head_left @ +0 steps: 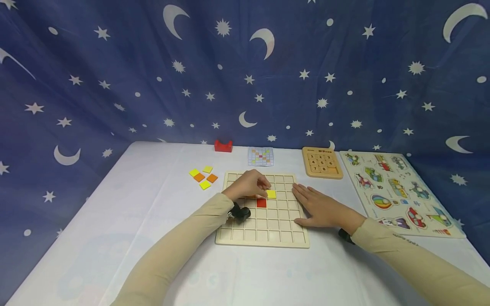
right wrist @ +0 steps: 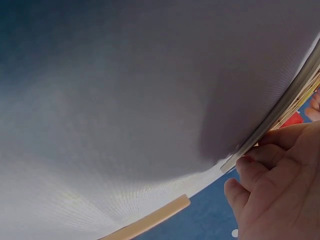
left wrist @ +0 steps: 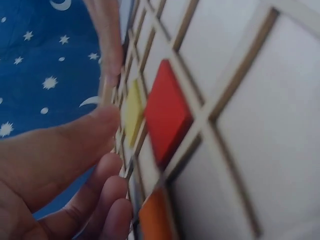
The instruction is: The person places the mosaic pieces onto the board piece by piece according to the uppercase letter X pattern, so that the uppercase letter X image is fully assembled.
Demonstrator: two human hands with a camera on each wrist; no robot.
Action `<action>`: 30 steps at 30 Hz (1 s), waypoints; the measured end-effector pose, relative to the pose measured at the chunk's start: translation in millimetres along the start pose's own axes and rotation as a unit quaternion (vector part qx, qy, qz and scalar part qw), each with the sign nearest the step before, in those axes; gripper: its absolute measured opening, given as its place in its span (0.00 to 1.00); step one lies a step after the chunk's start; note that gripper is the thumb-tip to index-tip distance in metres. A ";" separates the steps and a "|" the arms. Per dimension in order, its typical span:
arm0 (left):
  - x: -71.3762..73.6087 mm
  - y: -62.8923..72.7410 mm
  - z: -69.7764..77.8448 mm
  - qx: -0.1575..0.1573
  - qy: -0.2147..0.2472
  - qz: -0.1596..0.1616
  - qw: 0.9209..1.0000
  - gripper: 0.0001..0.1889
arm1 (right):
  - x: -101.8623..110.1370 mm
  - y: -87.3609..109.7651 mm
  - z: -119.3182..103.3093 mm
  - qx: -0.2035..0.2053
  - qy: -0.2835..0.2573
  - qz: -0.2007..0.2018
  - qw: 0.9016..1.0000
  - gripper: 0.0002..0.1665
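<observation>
A pale wooden grid board [head_left: 268, 239] lies on the table. My left hand [head_left: 249, 185] is over its upper part, fingers loosely bent, thumb close to a yellow tile [head_left: 271, 194] in a cell. No tile shows between thumb and fingers; part of the fingertips is hidden. A red tile [head_left: 261, 203] lies in a cell near the thumb, and an orange tile [left wrist: 156, 215] shows on the board below it in the left wrist view. My right hand [head_left: 319, 208] rests against the board's right edge with fingers extended; in the right wrist view its fingers [right wrist: 255, 172] touch that edge.
Several loose yellow and orange tiles [head_left: 199, 178] lie left of the board. Behind it are a printed pattern card [head_left: 260, 157] and a red holder [head_left: 223, 146]. A wooden number puzzle [head_left: 323, 162] and a picture puzzle board [head_left: 402, 193] lie to the right.
</observation>
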State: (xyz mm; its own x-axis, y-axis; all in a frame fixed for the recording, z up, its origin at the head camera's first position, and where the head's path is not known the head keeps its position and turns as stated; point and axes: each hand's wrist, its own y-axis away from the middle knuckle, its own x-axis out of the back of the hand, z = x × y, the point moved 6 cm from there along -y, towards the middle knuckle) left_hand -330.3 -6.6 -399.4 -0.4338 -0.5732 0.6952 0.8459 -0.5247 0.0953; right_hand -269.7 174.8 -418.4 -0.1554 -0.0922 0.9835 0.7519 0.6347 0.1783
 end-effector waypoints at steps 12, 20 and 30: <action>48.3 21.0 -17.8 -0.024 0.024 0.025 0.999 0.17 | 1.0 0.7 -0.8 0.000 -0.004 0.002 1.000 0.56; 85.1 42.4 -37.3 -0.010 0.025 0.070 0.997 0.19 | 1.4 1.4 -1.3 0.006 -0.002 0.013 1.000 0.56; 119.2 71.2 -74.7 0.033 -0.001 0.115 0.993 0.20 | 1.2 0.8 -1.7 0.005 -0.003 0.009 1.000 0.56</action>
State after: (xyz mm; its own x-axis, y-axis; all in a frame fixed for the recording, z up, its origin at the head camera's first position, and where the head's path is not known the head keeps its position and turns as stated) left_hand -345.1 -159.3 -363.0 -0.2262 -0.6724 0.7048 0.9414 -0.3368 -0.0193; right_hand -268.2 173.9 -417.0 -0.1453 -0.0768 0.9864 0.7482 0.6438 0.1603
